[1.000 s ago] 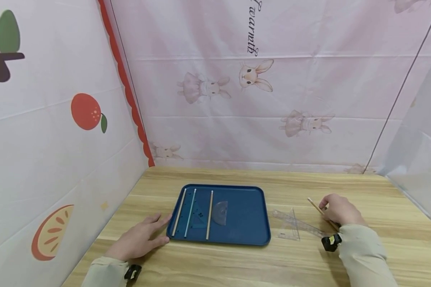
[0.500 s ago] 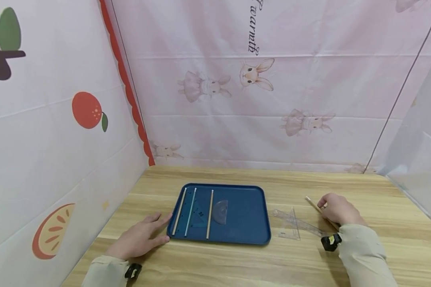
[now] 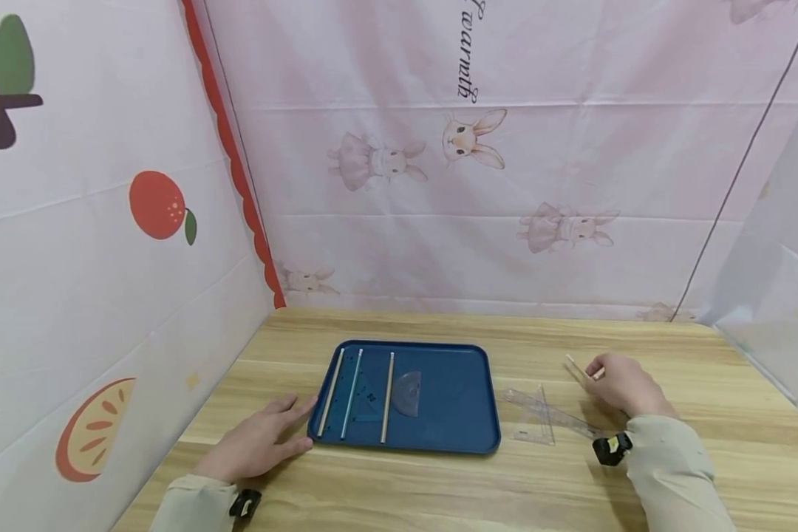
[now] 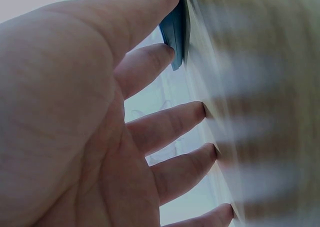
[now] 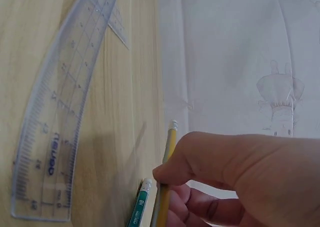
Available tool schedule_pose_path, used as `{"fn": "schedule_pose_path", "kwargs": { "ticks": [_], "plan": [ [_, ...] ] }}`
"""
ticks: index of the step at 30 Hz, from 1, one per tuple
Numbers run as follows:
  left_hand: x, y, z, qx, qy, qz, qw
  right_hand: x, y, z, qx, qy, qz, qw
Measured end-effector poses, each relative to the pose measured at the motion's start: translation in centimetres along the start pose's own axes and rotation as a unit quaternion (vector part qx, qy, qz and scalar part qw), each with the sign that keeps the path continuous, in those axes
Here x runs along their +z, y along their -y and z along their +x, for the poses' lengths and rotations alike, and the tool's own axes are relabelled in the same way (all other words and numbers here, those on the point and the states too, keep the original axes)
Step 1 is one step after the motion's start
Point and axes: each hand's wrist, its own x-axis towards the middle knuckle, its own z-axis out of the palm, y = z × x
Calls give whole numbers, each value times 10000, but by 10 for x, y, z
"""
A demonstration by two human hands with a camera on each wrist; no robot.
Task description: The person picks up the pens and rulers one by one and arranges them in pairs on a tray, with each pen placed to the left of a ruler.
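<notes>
The yellow pencil [image 5: 170, 142] sits in the right hand [image 3: 628, 386], pinched by thumb and fingers, one end projecting; judged light, stiff, apt to roll, best held mid-shaft. That hand arches low over the table [image 3: 439, 491], green HB pencil [image 5: 139, 203] just beside its fingers. Left hand [image 3: 256, 442], fingers spread, touches the blue tray [image 3: 455, 399] to its right.

I pinch a slim yellow pencil [image 5: 162, 199] in my right hand [image 3: 628, 388], white eraser end pointing away, right of the flat, round-cornered blue tray [image 3: 455, 399] my left hand [image 3: 256, 443] touches.
</notes>
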Motion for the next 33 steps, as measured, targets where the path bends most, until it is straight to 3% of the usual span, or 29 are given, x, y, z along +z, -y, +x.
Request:
{"fn": "schedule_pose_path", "kwargs": {
  "ticks": [15, 25, 33],
  "plan": [
    [-3, 1, -3, -18, -14, -20, 10000, -3, 8, 3, 158, -108, 170, 9997],
    [-3, 2, -2, -80, 33, -85, 9999, -4, 15, 2, 44, -79, 398, 9992],
    [-2, 0, -2, 76, 2, -50, 10000, 0, 16, 4, -57, -51, 473, 9988]
  ]
}}
